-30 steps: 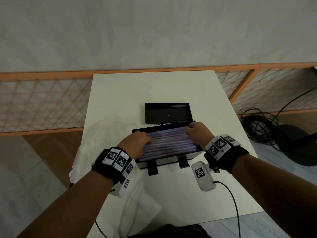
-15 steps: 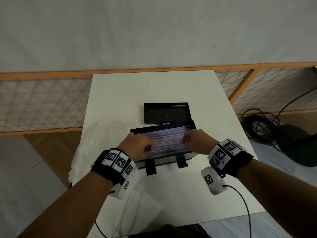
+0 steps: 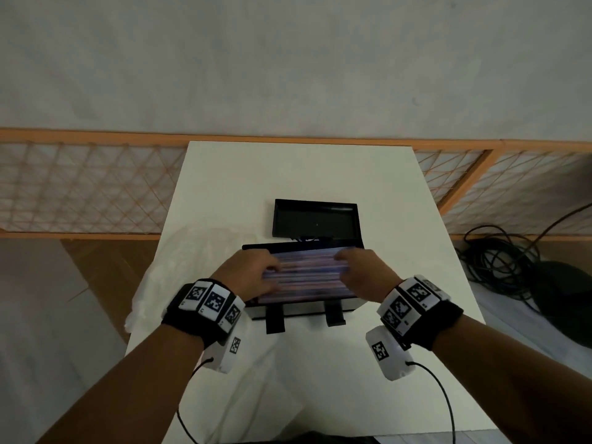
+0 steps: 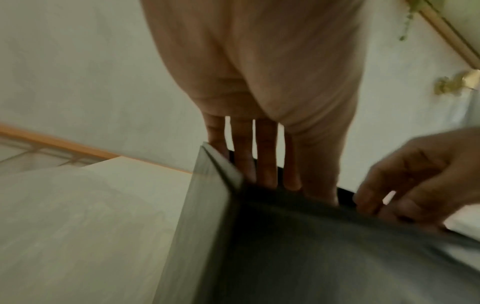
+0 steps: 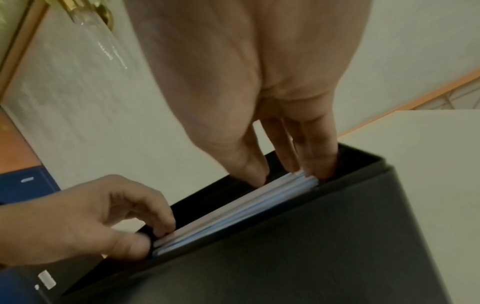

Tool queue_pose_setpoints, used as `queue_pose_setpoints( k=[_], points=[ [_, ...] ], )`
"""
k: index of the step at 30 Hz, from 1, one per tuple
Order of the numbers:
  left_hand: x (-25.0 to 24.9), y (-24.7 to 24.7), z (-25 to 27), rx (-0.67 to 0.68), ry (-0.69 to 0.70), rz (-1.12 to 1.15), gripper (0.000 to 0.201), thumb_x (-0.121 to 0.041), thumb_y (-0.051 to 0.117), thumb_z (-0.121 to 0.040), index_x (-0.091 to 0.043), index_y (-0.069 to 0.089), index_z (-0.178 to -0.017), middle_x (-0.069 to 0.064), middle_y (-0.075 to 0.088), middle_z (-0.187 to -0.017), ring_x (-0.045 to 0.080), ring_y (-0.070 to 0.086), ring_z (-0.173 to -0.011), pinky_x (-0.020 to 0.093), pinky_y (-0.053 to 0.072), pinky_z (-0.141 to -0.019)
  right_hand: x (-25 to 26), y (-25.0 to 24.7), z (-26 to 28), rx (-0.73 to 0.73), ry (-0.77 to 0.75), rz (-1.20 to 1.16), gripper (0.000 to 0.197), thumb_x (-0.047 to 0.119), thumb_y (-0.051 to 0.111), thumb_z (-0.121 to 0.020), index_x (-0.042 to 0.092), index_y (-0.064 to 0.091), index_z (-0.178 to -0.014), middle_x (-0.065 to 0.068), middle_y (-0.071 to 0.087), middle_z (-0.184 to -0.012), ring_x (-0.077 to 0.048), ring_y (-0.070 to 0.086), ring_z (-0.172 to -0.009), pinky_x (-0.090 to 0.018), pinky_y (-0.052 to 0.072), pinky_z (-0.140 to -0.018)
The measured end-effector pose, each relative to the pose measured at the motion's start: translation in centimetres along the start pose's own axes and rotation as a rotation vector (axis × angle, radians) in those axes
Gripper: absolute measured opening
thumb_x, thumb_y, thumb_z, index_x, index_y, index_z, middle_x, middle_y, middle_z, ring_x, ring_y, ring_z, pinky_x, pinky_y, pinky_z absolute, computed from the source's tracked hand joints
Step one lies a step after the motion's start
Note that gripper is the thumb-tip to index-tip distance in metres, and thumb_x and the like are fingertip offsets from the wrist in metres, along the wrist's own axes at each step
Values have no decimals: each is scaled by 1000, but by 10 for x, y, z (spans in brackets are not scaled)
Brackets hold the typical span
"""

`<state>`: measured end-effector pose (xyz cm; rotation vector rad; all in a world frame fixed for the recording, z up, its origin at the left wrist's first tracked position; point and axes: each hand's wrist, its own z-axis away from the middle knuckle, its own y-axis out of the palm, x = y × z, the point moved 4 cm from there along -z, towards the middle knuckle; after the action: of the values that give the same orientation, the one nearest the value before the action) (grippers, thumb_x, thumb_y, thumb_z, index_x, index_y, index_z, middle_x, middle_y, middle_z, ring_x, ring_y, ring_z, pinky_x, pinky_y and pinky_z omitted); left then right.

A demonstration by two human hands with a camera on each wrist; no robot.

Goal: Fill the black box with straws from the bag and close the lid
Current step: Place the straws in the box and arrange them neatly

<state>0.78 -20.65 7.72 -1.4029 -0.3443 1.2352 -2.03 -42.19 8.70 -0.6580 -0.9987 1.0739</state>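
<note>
The black box (image 3: 350, 306) stands mid-table, full of pale striped straws (image 3: 307, 274) lying lengthwise. Its lid (image 3: 315, 221) is open and tipped back behind it. My left hand (image 3: 275, 277) is at the left end of the straws, fingers curled over them and thumb at the near side. In the right wrist view this left hand (image 5: 155, 236) pinches the straw (image 5: 233, 214) ends. My right hand (image 3: 341, 267) holds the right end, with fingertips (image 5: 319, 170) and thumb down inside the box (image 5: 285, 257). In the blurred left wrist view, the fingers of my left hand (image 4: 265, 160) reach into the box (image 4: 311, 246).
A clear plastic bag (image 3: 192, 251) lies crumpled on the white table (image 3: 288, 171), left of the box. Two black latches (image 3: 275, 322) hang from the box's front. Coiled black cables (image 3: 499, 261) lie on the floor to the right. An orange lattice fence (image 3: 80, 187) runs behind the table.
Both hands have drawn slightly toward me across the straws, the right one shifting inward from the box's right edge. The box now sits squarer to me.
</note>
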Motion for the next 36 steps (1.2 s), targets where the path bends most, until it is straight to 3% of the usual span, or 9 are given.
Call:
queue_pose_setpoints(
  k=[4, 9, 14, 16, 19, 22, 26, 29, 36],
  points=[
    [16, -21, 11, -360, -157, 74, 20, -16, 58, -88, -12, 66, -106, 10, 62, -101, 26, 51, -99, 35, 42, -86, -6, -5, -1, -101, 69, -38, 17, 13, 44, -89, 5, 58, -96, -13, 63, -97, -25, 53, -78, -27, 38, -67],
    [37, -14, 16, -330, -304, 223, 23, -11, 58, -88, -8, 63, -110, 14, 67, -97, 26, 61, -85, 24, 43, -74, 10, 6, -1, -15, 196, -179, 22, 18, 46, -92, 1, 57, -102, -8, 49, -91, -30, 54, -90, -27, 37, -72],
    [46, -17, 12, -363, -294, 308, 25, -10, 61, -86, -9, 64, -111, 12, 69, -85, 21, 61, -72, 24, 46, -73, 8, 12, 6, -33, 201, -234, 27, 13, 45, -90, 13, 42, -63, -9, 50, -78, -25, 49, -80, -26, 34, -69],
    [48, -17, 11, -360, -280, 325, 26, -9, 60, -86, -9, 63, -112, 12, 69, -86, 23, 62, -73, 25, 47, -74, 9, 10, 13, -43, 189, -237, 14, 13, 46, -90, 10, 57, -82, -13, 57, -91, -29, 55, -89, -30, 40, -74],
    [50, -15, 13, -352, -261, 361, 29, -11, 60, -87, -10, 60, -116, 11, 69, -89, 25, 65, -77, 29, 50, -76, 11, 7, 17, -44, 175, -155, 38, 14, 47, -91, 5, 50, -128, -15, 57, -121, -32, 56, -109, -34, 45, -91],
    [53, -15, 12, -361, -268, 370, 32, -13, 62, -87, -7, 60, -118, 13, 70, -92, 27, 66, -81, 28, 50, -80, 33, 0, 12, -143, -62, 56, 46, 15, 50, -91, 13, 45, -136, -8, 48, -139, -26, 48, -124, -36, 42, -101],
    [51, -15, 12, -359, -287, 364, 34, -12, 60, -87, -6, 60, -121, 16, 71, -97, 28, 67, -88, 26, 47, -84, 97, 28, 1, 134, -530, 430, 43, 18, 47, -94, 26, 45, -136, 4, 40, -146, -21, 40, -131, -41, 39, -105],
    [49, -14, 13, -376, -298, 380, 33, -10, 60, -87, -5, 61, -120, 16, 71, -94, 29, 67, -86, 28, 48, -85, 127, 45, -8, 172, -744, 713, 37, 22, 46, -96, 21, 46, -133, 2, 38, -146, -21, 38, -133, -41, 44, -94],
    [49, -14, 12, -349, -314, 347, 36, -11, 60, -87, -6, 60, -123, 14, 71, -98, 28, 67, -86, 31, 51, -86, 130, 53, -19, 233, -828, 917, 34, 29, 44, -96, 20, 51, -128, 2, 44, -140, -21, 36, -135, -41, 48, -92]
  ],
)
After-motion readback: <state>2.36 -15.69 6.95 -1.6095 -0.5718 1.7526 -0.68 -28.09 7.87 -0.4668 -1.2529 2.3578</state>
